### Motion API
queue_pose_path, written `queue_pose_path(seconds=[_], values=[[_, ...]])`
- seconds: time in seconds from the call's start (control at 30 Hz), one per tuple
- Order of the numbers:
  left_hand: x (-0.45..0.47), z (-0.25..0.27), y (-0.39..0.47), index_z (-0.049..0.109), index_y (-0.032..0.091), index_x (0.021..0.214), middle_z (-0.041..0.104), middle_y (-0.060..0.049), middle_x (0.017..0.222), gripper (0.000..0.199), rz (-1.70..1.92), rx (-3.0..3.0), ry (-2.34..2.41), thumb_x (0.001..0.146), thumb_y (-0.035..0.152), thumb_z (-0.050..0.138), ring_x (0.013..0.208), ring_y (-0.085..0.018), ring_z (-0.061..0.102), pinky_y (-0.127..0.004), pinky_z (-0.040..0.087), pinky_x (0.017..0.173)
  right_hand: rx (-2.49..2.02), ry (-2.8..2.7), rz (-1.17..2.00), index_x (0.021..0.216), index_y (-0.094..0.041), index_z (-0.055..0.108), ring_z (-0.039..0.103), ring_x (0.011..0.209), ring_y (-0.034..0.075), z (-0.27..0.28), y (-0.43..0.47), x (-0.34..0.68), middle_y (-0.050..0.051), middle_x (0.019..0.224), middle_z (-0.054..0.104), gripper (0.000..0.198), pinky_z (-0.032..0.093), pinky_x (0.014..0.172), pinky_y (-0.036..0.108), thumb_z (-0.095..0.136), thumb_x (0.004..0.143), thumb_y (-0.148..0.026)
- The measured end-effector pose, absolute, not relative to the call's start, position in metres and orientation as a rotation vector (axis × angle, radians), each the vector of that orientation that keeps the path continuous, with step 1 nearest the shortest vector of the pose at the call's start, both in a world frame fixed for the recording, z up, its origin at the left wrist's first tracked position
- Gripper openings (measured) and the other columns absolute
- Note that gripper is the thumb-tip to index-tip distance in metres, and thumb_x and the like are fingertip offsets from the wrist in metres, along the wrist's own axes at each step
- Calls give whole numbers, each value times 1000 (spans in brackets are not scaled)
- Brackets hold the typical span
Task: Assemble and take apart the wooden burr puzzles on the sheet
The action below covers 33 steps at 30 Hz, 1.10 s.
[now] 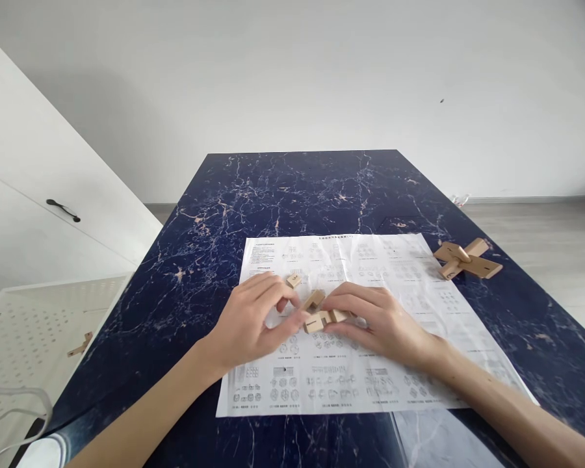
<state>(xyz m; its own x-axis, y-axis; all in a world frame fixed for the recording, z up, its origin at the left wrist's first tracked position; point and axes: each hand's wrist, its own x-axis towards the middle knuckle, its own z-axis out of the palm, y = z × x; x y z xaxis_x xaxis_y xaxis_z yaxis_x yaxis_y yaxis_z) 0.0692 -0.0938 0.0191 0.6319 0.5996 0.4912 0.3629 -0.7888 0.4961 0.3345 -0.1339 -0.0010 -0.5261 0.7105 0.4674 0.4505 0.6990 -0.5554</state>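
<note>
Light wooden puzzle pieces lie together on a printed instruction sheet, between my two hands. My left hand reaches in from the left, its thumb and curled fingers at the near left end of these pieces. From the right, my right hand grips the cluster, thumb on the near side and fingers over the far side. Its fingers partly cover the pieces, so how they join is hidden. A small loose wooden block with a mark on it rests just beyond my left fingertips.
An assembled wooden cross-shaped puzzle sits at the sheet's right edge on the dark blue marbled table. To the left stand a white cabinet and a perforated white surface, with another wooden piece and a cable.
</note>
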Motion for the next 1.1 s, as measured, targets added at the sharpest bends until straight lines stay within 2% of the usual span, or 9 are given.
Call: queue_pose_path(seconds=[0.13, 0.23, 0.3, 0.4, 0.6, 0.73, 0.83, 0.97, 1.1], values=[[76, 19, -102, 66, 18, 93, 68, -1, 79, 36, 894, 2597, 626, 102, 53, 67, 73, -17, 58, -35, 49, 72, -802, -2188, 344, 124, -19, 66, 76, 95, 21, 0, -138, 328, 9, 107, 77, 19, 61, 77, 33, 68, 107, -28], [77, 19, -105, 65, 17, 95, 68, -2, 82, 25, 818, 2592, 600, 102, 41, 68, 77, -18, 58, -35, 49, 76, -779, -2169, 302, 124, -18, 63, 76, 95, 21, 0, -141, 326, 10, 107, 77, 20, 61, 76, 32, 67, 107, -27], [77, 21, -105, 62, 18, 93, 65, -1, 80, 17, 773, 2556, 630, 104, 30, 63, 76, -17, 55, -34, 48, 76, -819, -2159, 320, 127, -18, 60, 73, 86, 20, 0, -141, 326, 9, 103, 76, 23, 59, 70, 32, 67, 108, -29], [77, 22, -104, 56, 19, 85, 58, 1, 76, 19, 803, 2495, 676, 103, 24, 57, 74, -17, 51, -34, 45, 75, -901, -2126, 334, 129, -20, 58, 64, 70, 16, -3, -141, 327, 3, 90, 70, 23, 53, 62, 30, 64, 108, -27], [80, 28, -100, 56, 20, 82, 56, -1, 84, 25, 1015, 2183, 861, 106, 25, 52, 78, -16, 53, -31, 44, 72, -1027, -2040, 323, 139, -23, 49, 66, 73, 16, -6, -140, 325, 4, 99, 71, 35, 57, 67, 31, 64, 107, -24], [79, 32, -98, 60, 20, 84, 59, -1, 86, 33, 1045, 1900, 1143, 110, 37, 48, 78, -16, 55, -30, 44, 73, -1071, -2056, 344, 134, -24, 52, 64, 74, 16, -8, -139, 325, 4, 100, 71, 29, 57, 68, 33, 57, 107, -15], [78, 32, -96, 65, 20, 91, 62, -2, 88, 38, 973, 1755, 1249, 110, 48, 48, 79, -16, 57, -30, 45, 72, -1060, -2072, 354, 133, -23, 56, 69, 89, 20, -7, -138, 326, 8, 110, 71, 28, 59, 77, 36, 59, 106, -16], [79, 31, -97, 68, 21, 95, 60, 0, 81, 43, 852, 1643, 1230, 108, 58, 48, 73, -16, 56, -30, 45, 70, -933, -2201, 380, 141, -20, 56, 64, 125, 28, -2, -136, 325, 14, 136, 68, 37, 56, 106, 47, 64, 105, -21], [82, 32, -100, 68, 21, 93, 56, 1, 74, 45, 786, 1665, 1212, 108, 58, 47, 70, -16, 53, -30, 44, 70, -839, -2329, 397, 140, -20, 61, 58, 136, 31, 0, -135, 321, 12, 140, 69, 37, 51, 114, 50, 67, 105, -29]])
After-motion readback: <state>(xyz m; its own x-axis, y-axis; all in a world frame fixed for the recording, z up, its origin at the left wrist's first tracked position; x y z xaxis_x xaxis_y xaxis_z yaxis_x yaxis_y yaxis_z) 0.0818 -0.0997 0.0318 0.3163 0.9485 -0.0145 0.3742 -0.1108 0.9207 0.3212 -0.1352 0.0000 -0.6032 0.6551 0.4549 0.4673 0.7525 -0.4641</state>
